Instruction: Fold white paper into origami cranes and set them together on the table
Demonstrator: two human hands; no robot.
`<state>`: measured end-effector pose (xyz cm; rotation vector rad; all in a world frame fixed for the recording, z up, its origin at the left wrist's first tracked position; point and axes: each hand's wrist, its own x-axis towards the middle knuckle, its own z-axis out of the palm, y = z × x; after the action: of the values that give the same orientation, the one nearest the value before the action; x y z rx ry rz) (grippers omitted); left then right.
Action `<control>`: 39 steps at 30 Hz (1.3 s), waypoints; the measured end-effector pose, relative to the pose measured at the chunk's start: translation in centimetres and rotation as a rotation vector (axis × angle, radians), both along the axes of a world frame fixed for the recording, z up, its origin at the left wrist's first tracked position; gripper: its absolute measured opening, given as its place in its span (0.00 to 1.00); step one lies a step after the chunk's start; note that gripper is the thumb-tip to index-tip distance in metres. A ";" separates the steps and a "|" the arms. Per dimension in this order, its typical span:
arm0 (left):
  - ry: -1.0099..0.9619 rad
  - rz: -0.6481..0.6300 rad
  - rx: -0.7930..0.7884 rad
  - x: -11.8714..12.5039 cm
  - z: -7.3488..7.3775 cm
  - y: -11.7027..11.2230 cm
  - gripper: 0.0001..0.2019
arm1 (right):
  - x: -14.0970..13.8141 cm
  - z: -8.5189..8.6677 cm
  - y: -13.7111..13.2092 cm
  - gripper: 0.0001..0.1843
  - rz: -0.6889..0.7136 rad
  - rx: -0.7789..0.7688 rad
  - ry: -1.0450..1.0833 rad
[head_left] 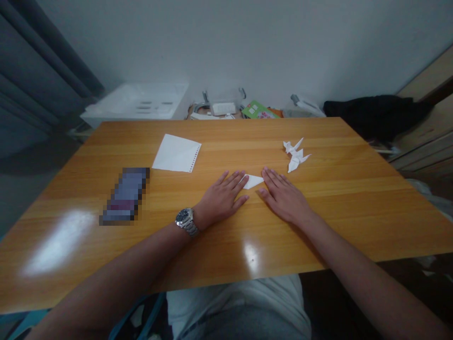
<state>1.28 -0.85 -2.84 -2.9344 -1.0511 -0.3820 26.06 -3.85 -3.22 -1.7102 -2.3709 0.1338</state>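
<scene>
My left hand (pixel 222 198), with a silver watch (pixel 186 221) on its wrist, lies flat on the wooden table (pixel 347 208), fingers stretched out. My right hand (pixel 283 195) lies flat beside it, fingers also extended. Between the fingertips of both hands shows a small folded white paper (pixel 253 181); both hands press on its edges and cover part of it.
A white sheet with a perforated edge (pixel 177 153) lies at the left rear. Two folded paper cranes (pixel 296 154) sit at the right rear. A blurred-out flat object (pixel 126 194) lies left. Clutter and a white box (pixel 138 103) stand behind the table by the wall.
</scene>
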 end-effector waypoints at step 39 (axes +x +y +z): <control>0.048 0.064 -0.036 -5.9 1.0 -1.1 0.29 | -1.4 0.8 -0.1 0.39 0.171 -0.050 0.008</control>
<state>-4.66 -1.98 -1.79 -2.9163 -1.1538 -0.2935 24.62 -3.93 -2.44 -1.5222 -2.5254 0.2291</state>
